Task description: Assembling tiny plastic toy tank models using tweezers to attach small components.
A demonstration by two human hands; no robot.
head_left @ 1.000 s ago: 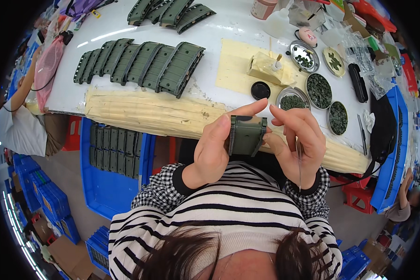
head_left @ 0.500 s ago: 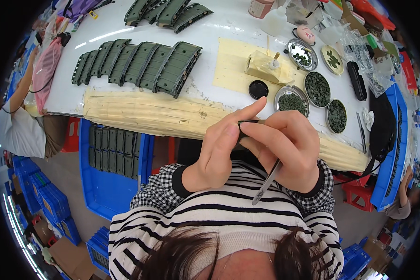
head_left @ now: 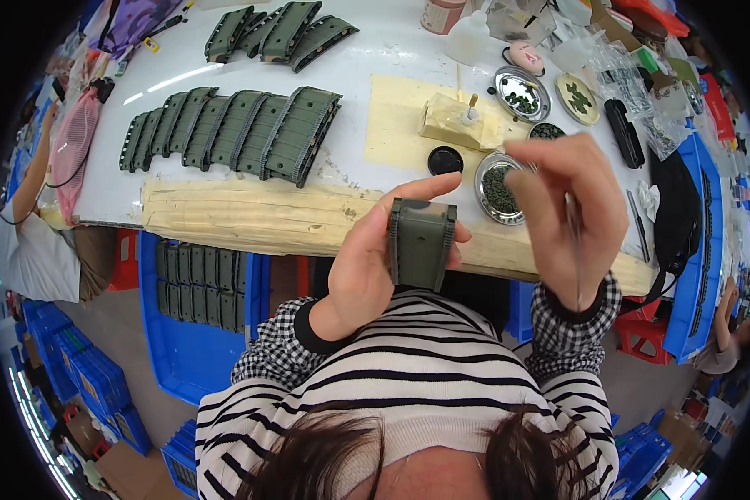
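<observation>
My left hand [head_left: 358, 275] is closed around a curved dark green plastic piece [head_left: 423, 246] with toothed side edges, holding it upright by its sides in front of my chest. Raised at the right is my right hand [head_left: 571, 200], its fingers blurred by motion, beside a round metal dish [head_left: 481, 204] of tiny dark green parts. A thin metal tool [head_left: 574, 237] is tucked in that hand; whether the fingertips pinch anything else is too smeared to make out. A row of similar green pieces [head_left: 250, 125] lies on the table to the left.
Beyond the dishes stand a tape-covered block [head_left: 442, 125] and a black round lid [head_left: 445, 160]. A black case [head_left: 623, 133] lies to the right. Padding covers the table's front edge [head_left: 250, 217]. Below left, a blue bin [head_left: 183, 350] holds more green pieces. Another person's arm [head_left: 37, 167] shows far left.
My hands have come apart. The right one moved right and up toward the dishes with the metal tool, while the left has turned the green piece so its broad face shows.
</observation>
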